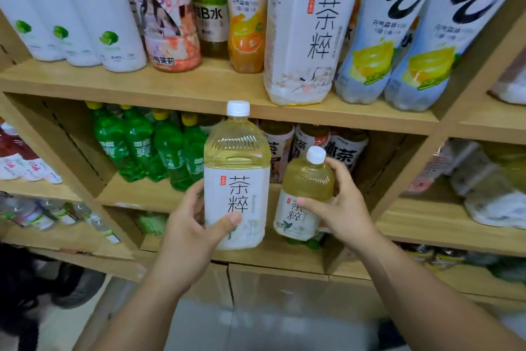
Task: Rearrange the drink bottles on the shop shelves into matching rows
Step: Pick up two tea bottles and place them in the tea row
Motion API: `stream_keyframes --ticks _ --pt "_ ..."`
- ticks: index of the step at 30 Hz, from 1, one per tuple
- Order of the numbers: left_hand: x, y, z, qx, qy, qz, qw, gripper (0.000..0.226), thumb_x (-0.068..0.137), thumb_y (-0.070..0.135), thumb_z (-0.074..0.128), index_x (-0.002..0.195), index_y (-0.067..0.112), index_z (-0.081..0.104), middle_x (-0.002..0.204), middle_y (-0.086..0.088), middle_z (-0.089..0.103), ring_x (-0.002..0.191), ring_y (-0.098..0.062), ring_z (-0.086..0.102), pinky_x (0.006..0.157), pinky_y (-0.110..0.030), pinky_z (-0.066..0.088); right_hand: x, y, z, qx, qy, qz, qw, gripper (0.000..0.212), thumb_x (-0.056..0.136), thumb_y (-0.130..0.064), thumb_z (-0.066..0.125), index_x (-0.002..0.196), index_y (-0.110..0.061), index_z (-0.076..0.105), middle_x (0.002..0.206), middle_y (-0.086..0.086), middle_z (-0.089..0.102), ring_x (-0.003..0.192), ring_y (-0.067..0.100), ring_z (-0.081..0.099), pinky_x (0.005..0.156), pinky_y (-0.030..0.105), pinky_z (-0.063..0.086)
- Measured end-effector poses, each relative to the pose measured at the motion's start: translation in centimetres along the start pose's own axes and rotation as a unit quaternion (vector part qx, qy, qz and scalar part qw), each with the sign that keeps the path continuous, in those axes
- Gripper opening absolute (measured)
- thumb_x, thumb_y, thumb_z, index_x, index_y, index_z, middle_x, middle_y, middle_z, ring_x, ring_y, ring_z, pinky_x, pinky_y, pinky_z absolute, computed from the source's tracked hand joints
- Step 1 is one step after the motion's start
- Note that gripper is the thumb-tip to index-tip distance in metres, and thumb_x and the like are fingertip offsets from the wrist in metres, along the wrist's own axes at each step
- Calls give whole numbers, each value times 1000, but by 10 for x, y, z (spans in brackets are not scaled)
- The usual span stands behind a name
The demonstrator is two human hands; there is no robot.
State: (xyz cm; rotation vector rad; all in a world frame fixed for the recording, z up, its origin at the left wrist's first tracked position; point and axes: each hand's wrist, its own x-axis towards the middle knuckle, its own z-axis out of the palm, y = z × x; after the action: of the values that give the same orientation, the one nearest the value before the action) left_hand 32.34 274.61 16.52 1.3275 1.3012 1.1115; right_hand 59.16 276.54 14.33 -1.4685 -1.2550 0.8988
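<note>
My left hand (pixel 196 225) grips a large pale-yellow tea bottle (pixel 237 180) with a white cap and white label, held upright in front of the middle shelf. A smaller tea bottle (pixel 306 188) of the same kind, also white-capped, is gripped by my right hand (pixel 340 208) just to the right, slightly tilted. A third, large matching tea bottle (pixel 308 34) stands on the upper shelf (pixel 170 86), above both hands.
Green bottles (pixel 148 145) with yellow caps fill the middle shelf's left; brown tea bottles (pixel 321 145) stand behind my hands. Up top stand white lime bottles (pixel 85 14), an orange bottle (pixel 246 23) and pale-blue lemon bottles (pixel 398 31). Side bays hold more drinks.
</note>
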Motion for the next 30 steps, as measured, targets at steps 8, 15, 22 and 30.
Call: stream_keyframes --ticks 8,15,22,30 --pt "-25 -2 80 -19 -42 -16 999 59 83 0 78 133 24 59 113 10 78 106 -9 73 81 -25 61 -40 -11 -97 20 2 -33 999 86 57 -14 95 132 -33 58 121 -16 71 114 8 69 86 29 61" --pt "-76 18 179 -18 -49 -8 999 70 69 19 93 132 24 62 117 4 77 110 -13 72 87 -34 59 -79 0 -218 4 -5 -54 999 85 60 -1 94 127 -38 56 114 -26 72 108 -4 68 84 13 54" --pt "-127 49 307 -36 -53 26 998 49 79 -5 81 118 21 67 107 4 79 95 -9 75 71 -17 58 -121 13 -362 -26 10 -73 997 87 60 -11 97 125 -52 54 114 -36 67 108 -11 64 81 6 50" --pt "-148 143 402 -53 -79 110 989 52 82 -3 76 124 24 65 110 10 78 98 -5 73 71 -18 59 -134 -31 -480 -20 84 -147 985 84 50 -31 94 120 -56 56 114 -24 73 107 -1 70 85 19 58"
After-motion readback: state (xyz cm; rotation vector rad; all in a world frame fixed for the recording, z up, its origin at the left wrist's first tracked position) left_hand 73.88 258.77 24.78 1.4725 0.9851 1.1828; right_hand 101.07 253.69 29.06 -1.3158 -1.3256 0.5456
